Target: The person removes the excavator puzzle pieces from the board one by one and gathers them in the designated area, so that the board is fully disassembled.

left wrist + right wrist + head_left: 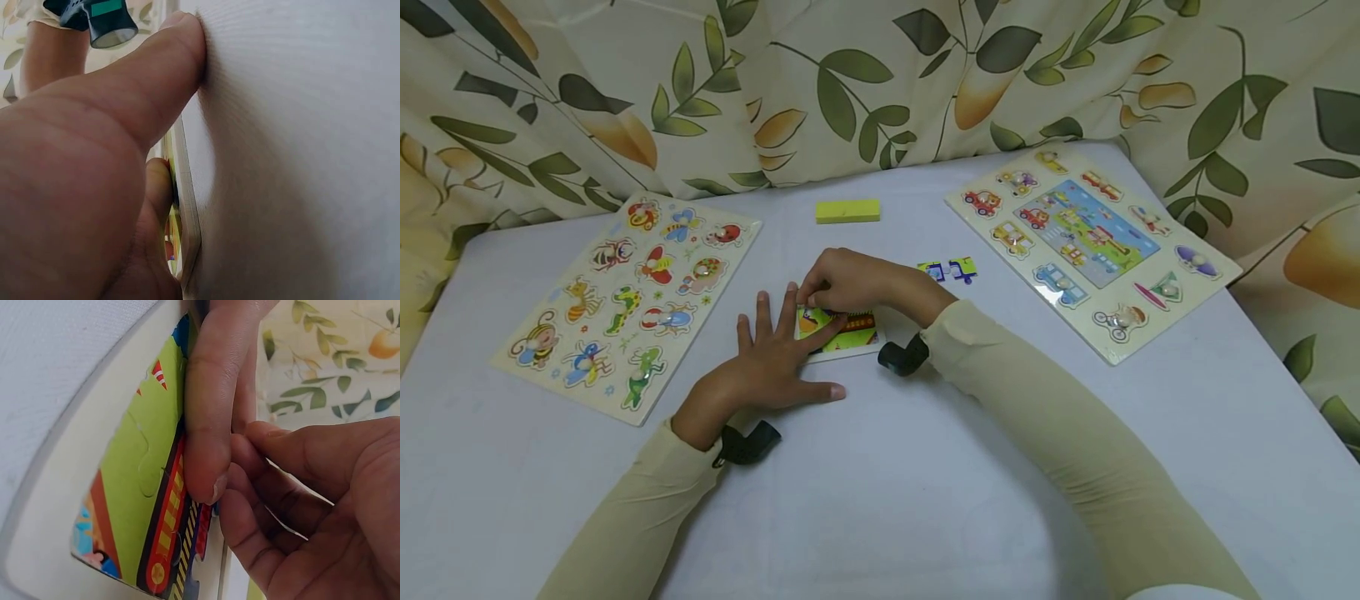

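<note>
A small framed jigsaw board (841,353) with green, red and yellow pieces lies at the middle of the table. Across its left part the left hand (767,367) is spread, its index finger resting on the pieces and its thumb on the cloth. The right hand (850,279) bends over the board's upper left, fingertips curled together; whatever lies between them is hidden. In the right wrist view, joined pieces (134,462) show beside the left finger, and the right hand (312,487) has thumb and fingers drawn together. Two loose pieces (962,268) lie right of the board.
An insect puzzle board (647,329) lies at the left and a vehicle puzzle board (1090,312) at the right. A yellow-green block (847,212) lies behind the hands. Leaf-patterned curtain (850,100) hangs along the table's back edge.
</note>
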`<state>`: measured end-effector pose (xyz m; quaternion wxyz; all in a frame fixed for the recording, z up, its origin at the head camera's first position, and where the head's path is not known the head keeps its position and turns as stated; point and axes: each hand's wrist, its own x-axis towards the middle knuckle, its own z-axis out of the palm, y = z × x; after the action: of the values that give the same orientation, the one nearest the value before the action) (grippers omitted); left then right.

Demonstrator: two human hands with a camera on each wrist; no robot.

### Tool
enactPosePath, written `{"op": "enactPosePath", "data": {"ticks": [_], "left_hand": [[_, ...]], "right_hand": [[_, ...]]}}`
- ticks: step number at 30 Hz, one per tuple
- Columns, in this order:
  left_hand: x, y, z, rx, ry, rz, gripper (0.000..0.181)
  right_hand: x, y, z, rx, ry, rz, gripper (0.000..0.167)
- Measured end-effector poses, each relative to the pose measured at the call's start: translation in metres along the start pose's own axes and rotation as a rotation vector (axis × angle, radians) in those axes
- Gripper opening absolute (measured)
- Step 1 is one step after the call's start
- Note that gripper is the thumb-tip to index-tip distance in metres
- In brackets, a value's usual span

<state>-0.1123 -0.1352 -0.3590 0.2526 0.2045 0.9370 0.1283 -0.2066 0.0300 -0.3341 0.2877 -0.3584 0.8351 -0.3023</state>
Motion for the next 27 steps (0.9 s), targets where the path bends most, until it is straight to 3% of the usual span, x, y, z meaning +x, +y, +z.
{"op": "enactPosePath", "data": {"ticks": [8,27], "left_hand": [[-0.0001,0.0007,0.0003,-0.012,0.003,-0.001,0.094],[-0.0001,0.0017,0.0003,-0.018,0.007,-0.011,0.093]], "right_hand": [[-0.0001,0.0001,-0.0009,0.032,0.029,0.016,0.024],[0.003,0.0023,0.001,0.12,-0.008,0.043,0.022]]}}
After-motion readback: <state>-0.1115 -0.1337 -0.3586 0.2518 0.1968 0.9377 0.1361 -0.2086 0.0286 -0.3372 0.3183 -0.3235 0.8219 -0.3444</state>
